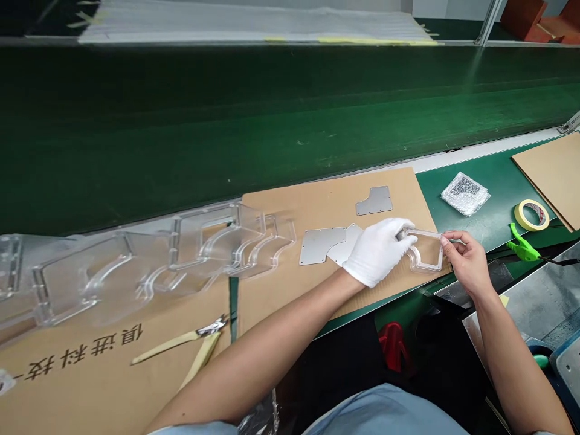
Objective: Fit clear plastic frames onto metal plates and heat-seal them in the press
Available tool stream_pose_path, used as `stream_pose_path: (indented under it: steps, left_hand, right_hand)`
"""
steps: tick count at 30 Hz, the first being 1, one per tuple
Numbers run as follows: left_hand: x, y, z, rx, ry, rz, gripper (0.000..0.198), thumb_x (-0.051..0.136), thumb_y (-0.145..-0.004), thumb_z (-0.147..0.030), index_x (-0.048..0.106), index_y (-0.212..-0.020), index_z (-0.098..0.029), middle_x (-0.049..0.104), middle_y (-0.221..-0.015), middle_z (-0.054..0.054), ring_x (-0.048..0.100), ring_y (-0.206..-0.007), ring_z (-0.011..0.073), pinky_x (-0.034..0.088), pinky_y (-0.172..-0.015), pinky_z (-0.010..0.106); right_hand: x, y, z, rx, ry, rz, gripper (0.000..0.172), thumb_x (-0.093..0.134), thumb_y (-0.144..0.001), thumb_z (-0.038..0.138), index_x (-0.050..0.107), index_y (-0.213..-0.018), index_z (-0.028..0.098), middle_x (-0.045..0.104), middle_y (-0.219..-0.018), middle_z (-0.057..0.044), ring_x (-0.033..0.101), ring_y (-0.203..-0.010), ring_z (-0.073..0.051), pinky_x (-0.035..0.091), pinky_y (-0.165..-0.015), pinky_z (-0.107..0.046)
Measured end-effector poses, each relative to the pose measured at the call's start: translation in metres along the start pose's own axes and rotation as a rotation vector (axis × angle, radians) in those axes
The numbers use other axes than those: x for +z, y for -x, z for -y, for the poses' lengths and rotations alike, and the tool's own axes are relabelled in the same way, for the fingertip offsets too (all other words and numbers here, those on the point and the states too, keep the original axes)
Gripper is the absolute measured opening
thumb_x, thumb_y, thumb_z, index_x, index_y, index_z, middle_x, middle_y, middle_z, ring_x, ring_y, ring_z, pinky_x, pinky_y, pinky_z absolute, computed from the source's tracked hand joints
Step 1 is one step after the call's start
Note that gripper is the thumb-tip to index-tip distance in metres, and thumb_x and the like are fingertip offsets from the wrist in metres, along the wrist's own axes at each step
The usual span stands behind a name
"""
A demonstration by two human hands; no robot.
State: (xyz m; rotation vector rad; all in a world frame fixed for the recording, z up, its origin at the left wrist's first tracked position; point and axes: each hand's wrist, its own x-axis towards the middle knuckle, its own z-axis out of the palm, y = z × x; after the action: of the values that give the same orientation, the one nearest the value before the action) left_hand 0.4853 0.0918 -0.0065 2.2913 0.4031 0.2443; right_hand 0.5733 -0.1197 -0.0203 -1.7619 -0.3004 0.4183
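A clear plastic frame (428, 267) with a curved notch is held between my two hands above the cardboard's right edge. My left hand (378, 251), in a white glove, pinches its left end. Bare fingers of my right hand (466, 260) close on its right end. Just left of the glove lie two grey metal plates (317, 244) with small holes along their edges, one partly over the other and partly hidden by the glove. Another grey plate (375, 200) of notched outline rests farther back on the cardboard sheet (308, 199).
Several clear plastic frames (181, 241) are spread across the left. Cutting pliers (194, 338) with pale handles lie on printed cardboard (90, 386). At right are a bubble-wrapped packet (465, 193), a yellow tape roll (531, 215), a bright green tool (523, 243) and brown board (555, 175).
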Motion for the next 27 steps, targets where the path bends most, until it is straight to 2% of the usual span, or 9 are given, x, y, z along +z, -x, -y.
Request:
stream_pose_path:
  steps: [3, 5, 8, 11, 15, 22, 27]
  left_hand:
    - [0.002, -0.002, 0.001, 0.031, -0.022, -0.014, 0.02, 0.072, -0.095, -0.028, 0.078, -0.113, -0.023, 0.074, -0.096, 0.001, 0.068, -0.086, 0.0202, 0.053, -0.082, 0.034]
    - [0.001, -0.003, 0.001, 0.06, -0.036, -0.02, 0.012, 0.07, -0.096, -0.028, 0.079, -0.101, -0.023, 0.071, -0.093, 0.002, 0.067, -0.088, 0.0214, 0.052, -0.081, 0.035]
    - [0.0, -0.006, -0.001, 0.083, -0.002, -0.042, 0.012, 0.07, -0.096, -0.028, 0.076, -0.088, -0.022, 0.07, -0.095, 0.004, 0.066, -0.097, 0.0233, 0.053, -0.085, 0.036]
    - [0.0, -0.009, -0.002, 0.054, 0.064, -0.037, 0.009, 0.071, -0.094, -0.027, 0.075, -0.087, -0.022, 0.072, -0.098, 0.003, 0.067, -0.098, 0.0223, 0.054, -0.087, 0.035]
    - [0.001, -0.012, -0.005, -0.003, 0.098, -0.025, 0.011, 0.07, -0.096, -0.028, 0.076, -0.089, -0.023, 0.075, -0.098, 0.001, 0.068, -0.093, 0.0206, 0.053, -0.089, 0.035]
    - [0.004, -0.015, -0.007, -0.038, 0.083, -0.003, 0.013, 0.07, -0.096, -0.032, 0.076, -0.089, -0.023, 0.076, -0.1, 0.002, 0.069, -0.096, 0.0219, 0.052, -0.09, 0.036]
    - [0.002, -0.014, -0.008, -0.1, 0.081, 0.01, 0.01, 0.069, -0.095, -0.027, 0.075, -0.088, -0.024, 0.077, -0.1, 0.002, 0.07, -0.097, 0.0224, 0.053, -0.095, 0.036]
  right_hand:
    - [-0.001, 0.0, -0.001, 0.014, -0.014, 0.006, 0.039, 0.081, -0.089, 0.058, 0.074, -0.106, 0.024, 0.074, -0.091, -0.005, 0.061, -0.072, -0.017, 0.046, -0.064, -0.03]
    - [-0.002, 0.0, -0.002, 0.025, -0.014, 0.009, 0.04, 0.081, -0.088, 0.059, 0.074, -0.105, 0.024, 0.075, -0.091, -0.005, 0.061, -0.072, -0.017, 0.046, -0.064, -0.031]
    - [-0.002, 0.0, -0.002, 0.049, -0.013, 0.016, 0.041, 0.081, -0.088, 0.06, 0.073, -0.105, 0.024, 0.074, -0.082, -0.003, 0.061, -0.068, -0.017, 0.044, -0.062, -0.031]
    - [-0.002, 0.0, -0.001, 0.067, -0.028, 0.024, 0.043, 0.081, -0.087, 0.062, 0.073, -0.106, 0.024, 0.072, -0.075, -0.001, 0.06, -0.066, -0.017, 0.043, -0.061, -0.031]
    - [-0.001, 0.0, 0.0, 0.069, -0.03, 0.018, 0.044, 0.082, -0.086, 0.062, 0.073, -0.105, 0.023, 0.072, -0.076, -0.001, 0.06, -0.067, -0.017, 0.042, -0.062, -0.031]
    - [-0.001, -0.001, -0.001, 0.072, -0.031, 0.025, 0.043, 0.081, -0.087, 0.062, 0.072, -0.106, 0.024, 0.069, -0.07, 0.001, 0.054, -0.06, -0.016, 0.036, -0.057, -0.03]
    - [-0.001, -0.001, -0.003, 0.067, 0.001, 0.027, 0.043, 0.079, -0.088, 0.063, 0.071, -0.106, 0.024, 0.069, -0.069, 0.001, 0.051, -0.056, -0.015, 0.032, -0.053, -0.03]
